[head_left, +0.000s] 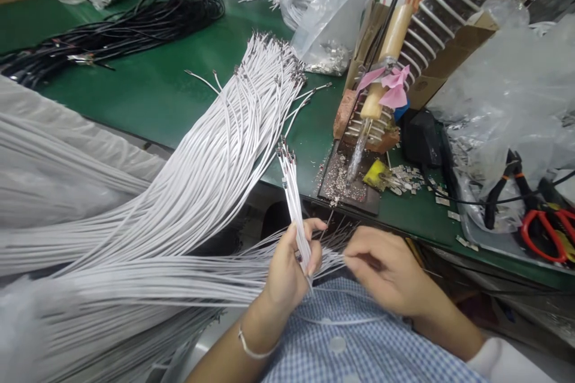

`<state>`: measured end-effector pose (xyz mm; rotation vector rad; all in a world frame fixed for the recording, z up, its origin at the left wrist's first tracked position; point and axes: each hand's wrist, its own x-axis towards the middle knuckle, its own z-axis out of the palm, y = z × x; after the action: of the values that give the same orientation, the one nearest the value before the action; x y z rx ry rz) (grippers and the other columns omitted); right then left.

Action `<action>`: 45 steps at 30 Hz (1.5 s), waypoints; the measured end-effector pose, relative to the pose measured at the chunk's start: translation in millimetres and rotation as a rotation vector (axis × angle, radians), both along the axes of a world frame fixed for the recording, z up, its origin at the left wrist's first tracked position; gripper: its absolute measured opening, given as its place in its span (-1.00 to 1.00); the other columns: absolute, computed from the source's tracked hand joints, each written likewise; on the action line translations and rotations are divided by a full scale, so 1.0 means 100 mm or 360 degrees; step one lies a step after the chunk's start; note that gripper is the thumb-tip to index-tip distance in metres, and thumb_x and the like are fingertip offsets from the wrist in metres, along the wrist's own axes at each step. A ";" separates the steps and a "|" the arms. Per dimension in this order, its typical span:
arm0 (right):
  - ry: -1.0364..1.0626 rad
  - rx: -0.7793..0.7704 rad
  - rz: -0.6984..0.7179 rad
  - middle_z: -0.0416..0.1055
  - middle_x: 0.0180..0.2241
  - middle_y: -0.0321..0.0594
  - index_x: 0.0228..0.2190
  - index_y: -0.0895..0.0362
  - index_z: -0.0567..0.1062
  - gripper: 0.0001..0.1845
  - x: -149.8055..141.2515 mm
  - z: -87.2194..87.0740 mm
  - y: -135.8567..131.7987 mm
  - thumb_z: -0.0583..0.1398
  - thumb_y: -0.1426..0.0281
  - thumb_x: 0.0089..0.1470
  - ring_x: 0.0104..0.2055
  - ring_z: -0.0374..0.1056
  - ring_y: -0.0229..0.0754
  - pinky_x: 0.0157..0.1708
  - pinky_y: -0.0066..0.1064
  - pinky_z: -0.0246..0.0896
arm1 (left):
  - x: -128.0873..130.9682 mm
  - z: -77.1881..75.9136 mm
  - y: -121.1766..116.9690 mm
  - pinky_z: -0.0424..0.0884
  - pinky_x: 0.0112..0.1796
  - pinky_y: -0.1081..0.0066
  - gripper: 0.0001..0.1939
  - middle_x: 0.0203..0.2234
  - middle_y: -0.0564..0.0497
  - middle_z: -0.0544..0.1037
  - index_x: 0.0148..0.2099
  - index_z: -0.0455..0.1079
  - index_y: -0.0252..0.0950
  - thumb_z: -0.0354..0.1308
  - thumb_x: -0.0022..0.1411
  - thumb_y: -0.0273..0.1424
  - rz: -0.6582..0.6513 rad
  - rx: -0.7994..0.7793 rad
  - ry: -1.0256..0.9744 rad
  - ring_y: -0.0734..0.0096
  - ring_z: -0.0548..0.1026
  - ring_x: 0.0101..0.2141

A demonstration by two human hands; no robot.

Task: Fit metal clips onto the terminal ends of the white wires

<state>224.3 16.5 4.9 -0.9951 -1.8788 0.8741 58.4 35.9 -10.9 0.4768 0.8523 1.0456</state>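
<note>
My left hand point(291, 263) is closed around a small bunch of white wires point(293, 191) that stands upright, metal tips pointing up. My right hand point(389, 269) is beside it, fingers pinched on the ends of thin white wires point(335, 258) fanning across my lap. A large sheaf of white wires point(224, 149) with metal terminals lies across the green table point(148, 90) and runs down to the left over my lap.
A soldering iron point(381, 78) rests in a coiled stand above a tray of solder scraps point(341, 182). Black cables point(135, 24) lie at the back left. Clear plastic bags point(327, 6), red-handled scissors point(545, 233) and black pliers point(505, 188) are at the right. Another person's striped sleeve point(453, 6) reaches in top right.
</note>
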 end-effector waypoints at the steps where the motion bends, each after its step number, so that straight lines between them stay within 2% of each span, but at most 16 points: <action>1: -0.0046 0.0002 0.0044 0.30 -0.49 -0.27 -0.32 0.08 0.37 -0.89 -0.07 -0.02 0.00 0.09 0.50 0.08 -0.44 0.26 -0.24 -0.44 -0.41 0.19 | 0.01 0.00 -0.01 0.00 -0.69 0.54 -0.65 -0.34 0.02 0.44 -0.46 0.20 -0.32 0.03 0.14 -0.12 0.0023 -0.0035 0.0005 0.71 0.09 -0.75; 6: -0.0390 0.0088 0.0042 0.37 -0.37 -0.14 -0.22 0.13 0.39 -0.79 -0.39 -0.17 0.02 0.10 0.43 0.05 -0.36 0.30 -0.12 -0.36 -0.28 0.23 | 0.06 0.03 -0.05 0.29 -0.47 0.47 -0.53 -0.44 -0.02 0.42 -0.51 0.28 -0.34 -0.01 0.14 -0.02 0.0090 -0.0107 -0.0041 0.50 0.32 -0.55; 8: -0.0480 0.0111 0.0044 0.39 -0.38 -0.14 -0.28 0.14 0.40 -0.84 -0.45 -0.21 0.02 0.08 0.45 0.05 -0.38 0.30 -0.11 -0.38 -0.28 0.21 | 0.08 0.04 -0.06 0.32 -0.36 0.45 -0.52 -0.48 -0.02 0.40 -0.51 0.30 -0.35 0.00 0.13 -0.01 0.0113 -0.0093 -0.0034 0.42 0.36 -0.45; 11: -0.0494 0.0054 0.0058 0.36 -0.49 -0.21 -0.45 0.14 0.34 -0.96 -0.46 -0.19 0.02 0.08 0.46 0.01 -0.46 0.26 -0.16 -0.45 -0.34 0.16 | 0.09 0.03 -0.08 0.31 -0.40 0.45 -0.54 -0.46 -0.01 0.39 -0.50 0.30 -0.35 0.01 0.13 -0.02 0.0110 -0.0066 -0.0024 0.44 0.33 -0.48; 15: -0.0144 -0.0088 0.0063 0.27 -0.57 -0.33 -0.45 0.11 0.28 -0.91 -0.35 -0.14 0.01 0.10 0.52 -0.03 -0.53 0.20 -0.27 -0.53 -0.45 0.09 | 0.08 0.01 -0.09 0.27 -0.51 0.45 -0.56 -0.45 0.02 0.38 -0.48 0.29 -0.32 -0.02 0.17 -0.04 0.0034 -0.0007 -0.0077 0.48 0.30 -0.56; 20: 0.0378 -0.0277 -0.0058 0.29 -0.46 -0.29 -0.38 0.08 0.29 -0.86 -0.14 -0.15 -0.02 0.10 0.56 -0.01 -0.49 0.23 -0.29 -0.53 -0.48 0.13 | 0.01 -0.05 -0.07 0.26 -0.45 0.50 -0.67 -0.49 0.04 0.39 -0.55 0.31 -0.34 0.11 0.17 -0.25 0.0092 0.0232 0.0124 0.50 0.33 -0.50; 23: 0.0608 -0.0330 -0.0069 0.32 -0.42 -0.24 -0.35 0.08 0.30 -0.86 -0.06 -0.18 -0.04 0.07 0.55 0.04 -0.38 0.30 -0.22 -0.42 -0.41 0.21 | -0.03 -0.06 -0.06 0.27 -0.44 0.51 -0.86 -0.46 0.03 0.43 -0.38 0.44 -0.33 0.20 0.11 -0.34 0.0115 0.0323 0.0234 0.54 0.34 -0.52; 25: 0.0696 -0.0366 -0.0048 0.33 -0.41 -0.23 -0.33 0.08 0.30 -0.87 -0.03 -0.19 -0.05 0.06 0.53 0.08 -0.37 0.31 -0.21 -0.40 -0.38 0.23 | -0.04 -0.06 -0.05 0.25 -0.48 0.53 -0.81 -0.48 0.05 0.45 -0.20 0.45 -0.27 0.24 0.07 -0.39 0.0111 0.0323 0.0209 0.56 0.34 -0.55; 27: 0.0753 -0.0374 -0.0036 0.34 -0.41 -0.22 -0.32 0.09 0.31 -0.90 -0.02 -0.18 -0.06 0.05 0.51 0.09 -0.37 0.31 -0.21 -0.39 -0.38 0.24 | -0.05 -0.05 -0.05 0.19 -0.56 0.58 -0.76 -0.57 0.09 0.43 -0.14 0.43 -0.24 0.23 0.09 -0.40 0.0097 0.0308 0.0132 0.62 0.27 -0.64; 29: 0.0800 -0.0368 -0.0044 0.34 -0.42 -0.21 -0.33 0.09 0.31 -0.91 -0.02 -0.18 -0.06 0.05 0.50 0.10 -0.38 0.31 -0.21 -0.39 -0.38 0.24 | -0.05 -0.04 -0.06 0.09 -0.64 0.61 -0.80 -0.71 0.15 0.32 -0.16 0.44 -0.26 0.17 0.15 -0.33 0.0081 0.0302 0.0048 0.67 0.12 -0.72; 32: 0.0848 -0.0364 -0.0050 0.35 -0.41 -0.20 -0.34 0.10 0.33 -0.91 -0.02 -0.17 -0.06 0.06 0.50 0.09 -0.38 0.31 -0.21 -0.38 -0.38 0.24 | -0.07 -0.04 -0.08 0.00 -0.69 0.62 -0.72 -0.86 0.22 0.10 -0.13 0.44 -0.29 0.04 0.24 -0.25 0.0030 0.0319 -0.0025 0.66 -0.03 -0.77; 35: 0.0885 -0.0342 -0.0035 0.36 -0.42 -0.21 -0.35 0.10 0.35 -0.89 0.00 -0.18 -0.06 0.07 0.52 0.07 -0.37 0.32 -0.21 -0.37 -0.38 0.24 | -0.08 -0.03 -0.10 0.08 -0.66 0.61 -0.69 -0.86 0.20 0.17 0.00 0.38 -0.29 0.02 0.26 -0.30 -0.0032 0.0344 -0.0035 0.64 0.06 -0.77; 37: 0.0911 -0.0333 -0.0035 0.36 -0.42 -0.21 -0.36 0.10 0.35 -0.89 0.00 -0.18 -0.06 0.08 0.53 0.07 -0.38 0.32 -0.21 -0.38 -0.39 0.24 | -0.09 -0.02 -0.10 0.18 -0.61 0.59 -0.72 -0.73 0.11 0.36 -0.03 0.39 -0.26 0.10 0.20 -0.35 -0.0035 0.0329 -0.0016 0.61 0.25 -0.69; 39: 0.0929 -0.0342 -0.0041 0.37 -0.42 -0.22 -0.37 0.10 0.35 -0.89 0.01 -0.19 -0.06 0.08 0.53 0.06 -0.38 0.32 -0.22 -0.38 -0.40 0.24 | -0.09 -0.02 -0.09 0.20 -0.59 0.59 -0.77 -0.60 0.08 0.43 -0.13 0.43 -0.26 0.18 0.14 -0.37 -0.0008 0.0298 -0.0006 0.62 0.30 -0.65; 42: 0.0948 -0.0341 -0.0036 0.37 -0.42 -0.23 -0.36 0.10 0.36 -0.88 0.00 -0.19 -0.05 0.09 0.54 0.06 -0.38 0.33 -0.23 -0.37 -0.42 0.24 | -0.08 -0.02 -0.08 0.03 -0.68 0.65 -0.86 -0.62 0.13 0.38 -0.26 0.42 -0.28 0.20 0.12 -0.35 0.0000 0.0278 0.0021 0.76 0.11 -0.74; 45: 0.0962 -0.0339 -0.0040 0.37 -0.42 -0.23 -0.36 0.09 0.36 -0.87 -0.02 -0.18 -0.05 0.08 0.55 0.06 -0.37 0.33 -0.23 -0.37 -0.41 0.24 | -0.08 -0.04 -0.08 -0.08 -0.71 0.64 -0.88 -0.52 0.06 0.48 -0.33 0.39 -0.30 0.20 0.12 -0.34 -0.0047 0.0295 0.0169 0.80 0.03 -0.76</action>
<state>222.7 11.1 -12.8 -0.7594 -1.2780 1.2182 50.3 27.6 -14.8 0.7049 0.8431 1.0842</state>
